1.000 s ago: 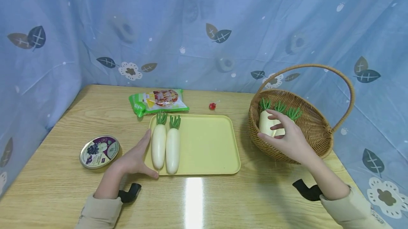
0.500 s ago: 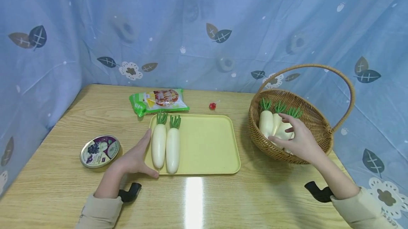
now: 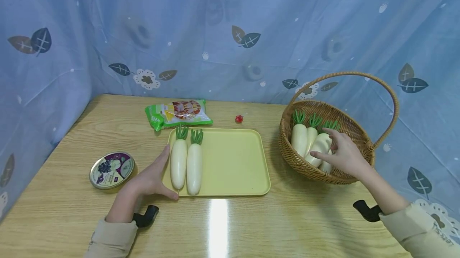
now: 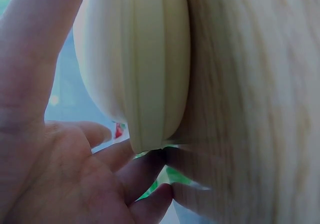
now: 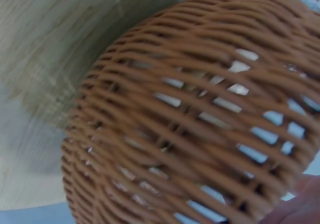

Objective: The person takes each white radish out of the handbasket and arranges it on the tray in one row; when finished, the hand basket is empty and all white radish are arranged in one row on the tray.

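Observation:
My left hand (image 3: pixel 149 180) spans the left side of the yellow tray (image 3: pixel 233 162). Its thumb lies by the front corner and its fingers by the left edge; the left wrist view has these fingers (image 4: pixel 145 174) at the tray's end. Two white radishes (image 3: pixel 178 164) with green tops lie side by side on the tray. Above the wicker basket (image 3: pixel 302 166), my right hand (image 3: pixel 346 156) has thumb and fingers spread apart over a white radish (image 3: pixel 320 146). Several radishes lie in the basket. In the right wrist view the weave hides most of that hand.
A green and white food bag (image 3: pixel 179 113) lies behind the tray, with a small red object (image 3: pixel 238 119) to its right. An oval tin (image 3: pixel 112 170) stands left of my left hand. The tall basket handle (image 3: pixel 353 73) arches over the basket. Blue curtains enclose the table.
My right hand has moved rightward across the basket, uncovering more of the radishes at its left. My left hand and the tray have stayed put.

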Tool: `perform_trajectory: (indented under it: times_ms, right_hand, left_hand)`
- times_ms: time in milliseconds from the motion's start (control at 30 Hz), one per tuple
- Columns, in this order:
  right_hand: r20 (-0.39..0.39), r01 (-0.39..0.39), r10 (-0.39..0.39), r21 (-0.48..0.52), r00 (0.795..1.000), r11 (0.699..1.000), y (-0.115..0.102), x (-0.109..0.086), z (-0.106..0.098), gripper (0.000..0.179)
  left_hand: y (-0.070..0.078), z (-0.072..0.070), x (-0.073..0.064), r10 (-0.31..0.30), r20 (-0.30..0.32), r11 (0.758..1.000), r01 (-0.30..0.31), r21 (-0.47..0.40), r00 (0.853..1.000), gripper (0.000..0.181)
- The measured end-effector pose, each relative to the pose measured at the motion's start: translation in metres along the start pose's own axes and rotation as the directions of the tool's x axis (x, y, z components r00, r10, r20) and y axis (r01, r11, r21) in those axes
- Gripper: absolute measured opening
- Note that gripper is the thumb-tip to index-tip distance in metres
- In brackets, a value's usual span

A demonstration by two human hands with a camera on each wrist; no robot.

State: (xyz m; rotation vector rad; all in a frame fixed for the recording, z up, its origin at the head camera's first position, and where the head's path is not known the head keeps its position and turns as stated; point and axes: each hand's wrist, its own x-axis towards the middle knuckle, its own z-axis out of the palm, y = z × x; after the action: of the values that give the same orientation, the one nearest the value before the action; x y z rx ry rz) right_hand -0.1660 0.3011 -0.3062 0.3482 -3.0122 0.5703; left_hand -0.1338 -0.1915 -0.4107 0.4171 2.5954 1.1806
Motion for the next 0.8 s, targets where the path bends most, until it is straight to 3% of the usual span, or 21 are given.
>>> perform_trajectory:
  times_ms: [500,800]
  right_hand:
    - [0.094,-0.047,0.045,0.021,0.995,0.999,0.02,0.013,0.0,0.091]
    - [0.214,-0.125,0.116,0.03,0.97,0.992,0.021,0.021,0.001,0.1]
  left_hand:
    - [-0.001,0.0,0.001,0.0,-0.001,1.0,0.0,0.007,1.0,0.145]
    - [-0.003,0.0,0.001,-0.002,0.0,1.0,0.002,0.015,1.0,0.144]
